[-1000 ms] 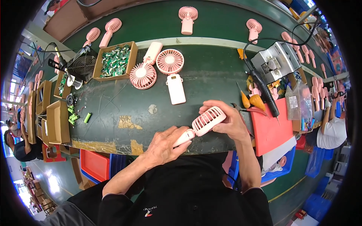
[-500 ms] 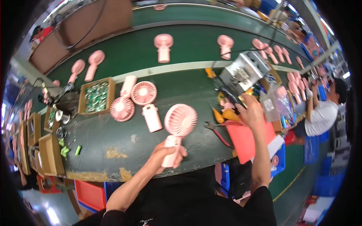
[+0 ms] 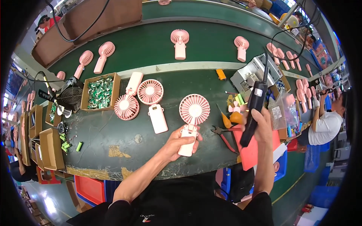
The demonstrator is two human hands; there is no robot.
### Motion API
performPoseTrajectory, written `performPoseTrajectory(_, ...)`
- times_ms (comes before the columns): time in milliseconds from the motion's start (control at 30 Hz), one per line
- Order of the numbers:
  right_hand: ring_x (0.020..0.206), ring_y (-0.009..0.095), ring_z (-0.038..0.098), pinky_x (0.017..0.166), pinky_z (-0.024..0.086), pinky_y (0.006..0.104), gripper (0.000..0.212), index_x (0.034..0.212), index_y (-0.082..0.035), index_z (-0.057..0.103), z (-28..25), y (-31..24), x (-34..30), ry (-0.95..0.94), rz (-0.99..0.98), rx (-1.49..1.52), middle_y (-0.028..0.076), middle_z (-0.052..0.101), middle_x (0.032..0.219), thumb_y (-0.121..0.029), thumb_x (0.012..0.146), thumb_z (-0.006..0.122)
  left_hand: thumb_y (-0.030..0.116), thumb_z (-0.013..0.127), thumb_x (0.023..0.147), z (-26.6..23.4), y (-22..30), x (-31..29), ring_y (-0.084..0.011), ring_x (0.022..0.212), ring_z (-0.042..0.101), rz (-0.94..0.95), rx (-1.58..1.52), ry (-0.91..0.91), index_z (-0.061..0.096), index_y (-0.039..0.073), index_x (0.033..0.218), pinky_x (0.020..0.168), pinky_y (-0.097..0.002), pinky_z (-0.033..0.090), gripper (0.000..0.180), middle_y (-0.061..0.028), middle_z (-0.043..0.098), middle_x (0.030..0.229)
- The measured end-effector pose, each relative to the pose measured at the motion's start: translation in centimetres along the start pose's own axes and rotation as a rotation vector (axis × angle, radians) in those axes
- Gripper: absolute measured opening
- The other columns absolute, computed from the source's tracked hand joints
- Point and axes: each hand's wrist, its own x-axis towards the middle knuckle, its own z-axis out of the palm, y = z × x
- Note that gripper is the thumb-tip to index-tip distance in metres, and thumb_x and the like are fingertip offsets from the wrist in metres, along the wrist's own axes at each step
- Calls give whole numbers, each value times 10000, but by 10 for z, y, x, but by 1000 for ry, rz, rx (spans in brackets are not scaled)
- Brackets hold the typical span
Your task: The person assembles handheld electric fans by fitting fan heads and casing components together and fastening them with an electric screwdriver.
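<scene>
My left hand (image 3: 177,144) is closed around the handle of a pink handheld fan (image 3: 194,109), its round grille upright over the bench. In my right hand (image 3: 264,126) is a black electric screwdriver (image 3: 255,107), raised at a slant above a red sheet (image 3: 247,156), its thin end pointing up and away with a cord trailing. Two more pink fans lie to the left of the held one: a farther-left fan (image 3: 127,107) with its head toward me, and another fan (image 3: 151,91) with its handle toward me. Red-handled pliers (image 3: 226,140) rest between my hands.
A cardboard box (image 3: 83,107) of green circuit boards stands at left, beside a black round-grilled fan unit (image 3: 71,96). Beyond runs a green conveyor belt (image 3: 137,45) carrying several pink fans. A grey metal device (image 3: 238,80) stands at back right. A co-worker (image 3: 325,122) works at far right.
My right hand has lifted the electric screwdriver off the bench's right side and brought it nearer. The pink fan stays in my left hand, its grille now facing me more squarely. The view has shifted slightly.
</scene>
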Motion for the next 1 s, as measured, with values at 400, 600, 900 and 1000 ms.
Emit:
performPoseTrajectory(400, 547, 227, 549, 450, 471, 341, 669, 1361, -17, 369, 102, 1, 7, -11, -366, 445, 178, 590, 986, -540, 950, 442, 48, 619, 837, -3, 4, 6, -187, 657, 588, -99, -66, 18, 470, 5, 1243, 545, -314, 468, 435, -136, 603, 931)
performPoseTrajectory(600, 563, 184, 570, 519, 516, 307, 1035, 1272, 13, 362, 125, 8, 0, 86, -629, 24, 111, 541, 853, -840, 705, 516, 53, 628, 832, -6, 6, 5, -188, 650, 595, -114, -43, 40, 473, 9, 1236, 538, -316, 472, 435, -135, 608, 927)
performPoseTrajectory(900, 579, 184, 581, 538, 527, 317, 1052, 1258, 7, 401, 135, 10, 2, 111, -511, 0, 109, 548, 820, -830, 650, 598, 29, 615, 861, -2, 7, 5, -169, 616, 589, -115, -51, 54, 491, 40, 1126, 527, -303, 474, 293, -115, 613, 894)
performPoseTrajectory(1000, 586, 186, 584, 540, 528, 333, 1040, 1232, -4, 409, 130, 19, 6, 43, -513, 65, 106, 552, 840, -826, 633, 625, 25, 621, 857, -1, 8, 5, -166, 612, 589, -118, -40, 60, 486, 42, 1101, 529, -304, 474, 279, -112, 613, 882)
